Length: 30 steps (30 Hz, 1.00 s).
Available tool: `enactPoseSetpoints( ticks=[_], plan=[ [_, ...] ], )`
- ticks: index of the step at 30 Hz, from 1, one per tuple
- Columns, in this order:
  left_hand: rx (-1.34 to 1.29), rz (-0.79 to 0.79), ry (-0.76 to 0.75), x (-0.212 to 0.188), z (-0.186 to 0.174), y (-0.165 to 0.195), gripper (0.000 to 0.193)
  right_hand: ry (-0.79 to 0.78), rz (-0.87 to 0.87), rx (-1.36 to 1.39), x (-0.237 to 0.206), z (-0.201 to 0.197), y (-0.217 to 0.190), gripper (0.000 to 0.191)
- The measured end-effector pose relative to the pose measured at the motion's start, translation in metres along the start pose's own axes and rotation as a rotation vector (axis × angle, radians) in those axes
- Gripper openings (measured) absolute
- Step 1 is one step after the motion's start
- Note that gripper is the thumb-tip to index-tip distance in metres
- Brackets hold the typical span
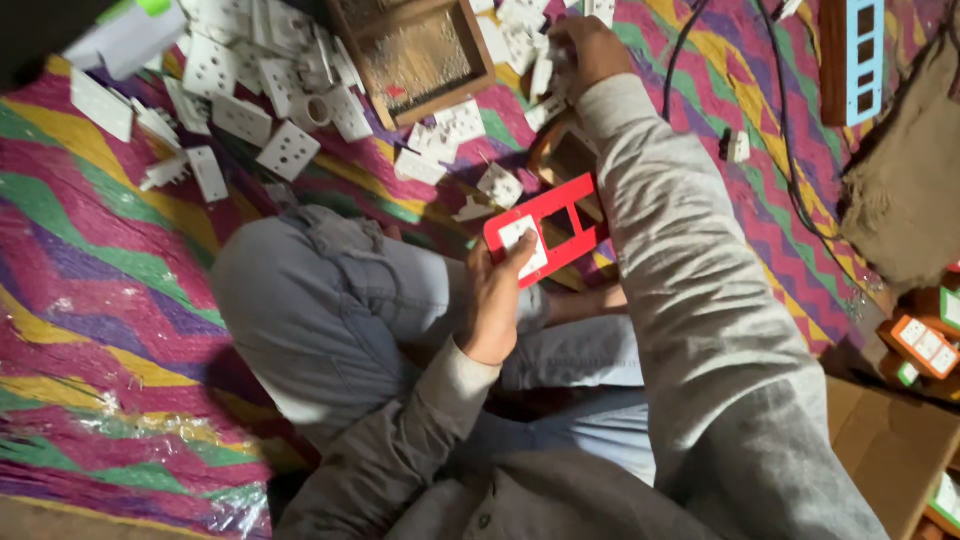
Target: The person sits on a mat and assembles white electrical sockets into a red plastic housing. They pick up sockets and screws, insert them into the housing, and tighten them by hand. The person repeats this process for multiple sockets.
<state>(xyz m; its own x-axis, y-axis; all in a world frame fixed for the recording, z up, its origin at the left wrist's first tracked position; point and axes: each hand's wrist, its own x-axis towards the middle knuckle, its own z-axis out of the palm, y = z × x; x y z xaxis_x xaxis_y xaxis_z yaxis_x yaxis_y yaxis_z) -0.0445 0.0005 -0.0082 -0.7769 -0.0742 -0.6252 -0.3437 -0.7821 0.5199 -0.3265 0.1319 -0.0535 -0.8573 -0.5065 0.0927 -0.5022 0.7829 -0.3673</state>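
Observation:
My left hand (pixel 497 290) grips a red rectangular frame plate (pixel 585 195) by its near corner, thumb pressing a white socket piece (pixel 521 240) set into one of its windows. The plate hovers above my crossed legs. My right hand (pixel 588 47) reaches far forward and closes on white socket pieces (pixel 528 45) in a loose pile on the mat. A small wooden box (pixel 567 155) sits just under my right forearm, partly hidden.
Many white socket plates (pixel 288 150) lie scattered on the striped mat (pixel 100 260). A wooden tray of small screws (pixel 415 60) stands at the back. Black cables (pixel 785 130), a blue frame plate (pixel 865 60), orange assembled boards (pixel 925 345) and a cardboard box (pixel 880 440) lie right.

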Motion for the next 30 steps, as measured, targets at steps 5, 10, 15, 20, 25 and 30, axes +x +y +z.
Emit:
enactPoseSetpoints(
  ticks=[5, 10, 15, 20, 25, 30],
  plan=[
    [-0.015, -0.015, -0.023, -0.004, 0.004, -0.007, 0.023, -0.167, 0.196, 0.073, -0.012, -0.011, -0.01, 0.026],
    [-0.016, -0.016, -0.048, -0.006, 0.006, -0.016, 0.024, -0.071, 0.018, 0.144, -0.019, -0.012, -0.013, 0.042],
    [0.054, 0.018, -0.107, -0.007, 0.008, -0.019, 0.023, -0.013, 0.121, 0.146, -0.02, -0.003, -0.006, 0.032],
    [0.056, 0.067, -0.096, -0.003, 0.012, -0.014, 0.03, 0.015, 0.182, 0.231, -0.021, -0.005, -0.001, 0.027],
    [-0.036, -0.023, -0.113, -0.004, 0.014, -0.008, 0.035, 0.012, 0.154, 0.363, -0.037, -0.027, -0.002, 0.022],
    [0.018, 0.04, -0.144, -0.007, 0.017, -0.005, 0.028, 0.038, -0.015, 0.427, -0.065, -0.06, -0.028, 0.014]
  ],
)
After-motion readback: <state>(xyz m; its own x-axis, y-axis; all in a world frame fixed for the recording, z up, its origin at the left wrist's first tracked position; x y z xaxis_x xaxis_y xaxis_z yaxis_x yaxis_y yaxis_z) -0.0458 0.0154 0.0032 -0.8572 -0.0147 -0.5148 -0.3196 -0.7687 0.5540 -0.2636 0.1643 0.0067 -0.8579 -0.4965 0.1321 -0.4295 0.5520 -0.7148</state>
